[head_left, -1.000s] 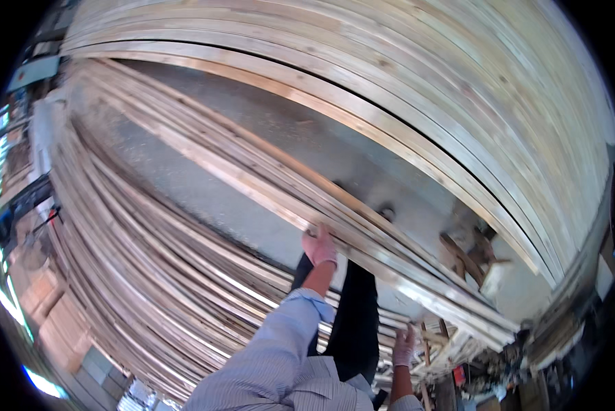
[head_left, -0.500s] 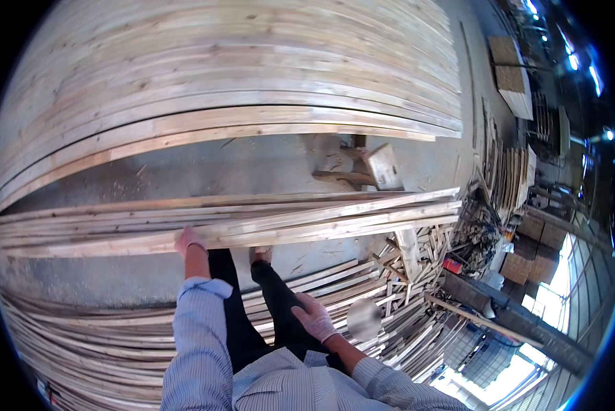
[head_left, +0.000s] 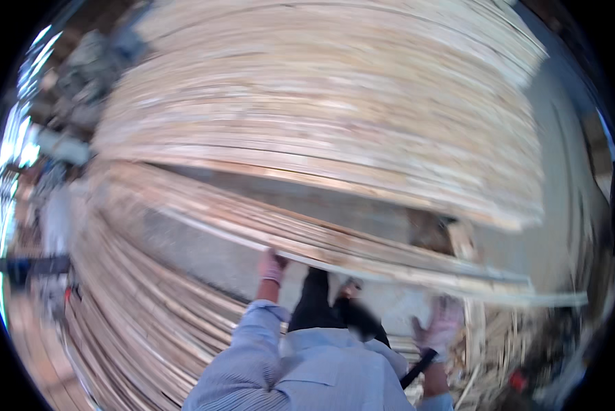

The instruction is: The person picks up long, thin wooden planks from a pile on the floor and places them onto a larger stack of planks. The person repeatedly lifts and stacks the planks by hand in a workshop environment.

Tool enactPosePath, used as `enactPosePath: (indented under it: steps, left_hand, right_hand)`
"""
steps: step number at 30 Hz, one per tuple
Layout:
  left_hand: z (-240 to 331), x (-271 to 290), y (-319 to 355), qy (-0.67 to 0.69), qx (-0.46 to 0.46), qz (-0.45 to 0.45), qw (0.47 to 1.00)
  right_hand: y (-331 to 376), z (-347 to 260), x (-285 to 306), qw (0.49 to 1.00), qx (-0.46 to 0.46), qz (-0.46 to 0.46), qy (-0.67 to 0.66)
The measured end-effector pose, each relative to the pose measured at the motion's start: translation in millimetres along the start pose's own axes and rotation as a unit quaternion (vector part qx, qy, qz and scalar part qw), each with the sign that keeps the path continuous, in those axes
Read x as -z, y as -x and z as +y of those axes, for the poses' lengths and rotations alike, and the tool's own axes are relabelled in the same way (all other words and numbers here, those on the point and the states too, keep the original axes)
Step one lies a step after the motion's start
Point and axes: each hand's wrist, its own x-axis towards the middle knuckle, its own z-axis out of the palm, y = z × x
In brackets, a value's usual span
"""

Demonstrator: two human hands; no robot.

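Note:
A long bundle of narrow wooden boards (head_left: 321,236) runs across in front of me, slanting down to the right. At its near edge my left hand (head_left: 272,266), in a pale glove, is closed on a board; its fingertips are partly hidden and blurred. My right hand (head_left: 441,327), also gloved, is off the boards, below their right part. Its thumb stands apart from the fingers and nothing shows in it. A dark strap-like thing (head_left: 417,368) crosses by the right wrist.
Beyond a strip of grey floor (head_left: 335,202) lies a wide stack of planks (head_left: 321,116). More long strips (head_left: 143,294) are piled at the lower left. Short wood scraps (head_left: 506,335) lie at the lower right. A wooden block (head_left: 461,238) stands behind the bundle.
The view has swung to the left and blurred. My right hand has gone from near my leg out to the right, closer to the boards. My left hand stays at the bundle's near edge.

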Motion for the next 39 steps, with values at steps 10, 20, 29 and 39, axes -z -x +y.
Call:
enactPosePath:
  steps: [10, 20, 29, 39]
  left_hand:
    - [17, 33, 86, 0.120, 0.023, 0.020, 0.992]
    - [12, 4, 103, 0.322, 0.127, -0.039, 0.937]
    - [-25, -27, 112, 0.198, 0.167, 0.045, 0.965]
    - [-54, -8, 135, 0.096, 0.129, 0.069, 0.985]
  right_hand:
    - [-20, 96, 41, 0.909, 0.031, -0.415, -0.035]
    - [17, 141, 36, 0.931, 0.154, -0.321, -0.075]
    - [83, 224, 1, 0.944, 0.009, -0.326, 0.044]
    - [162, 336, -96, 0.948, 0.012, -0.316, 0.038]
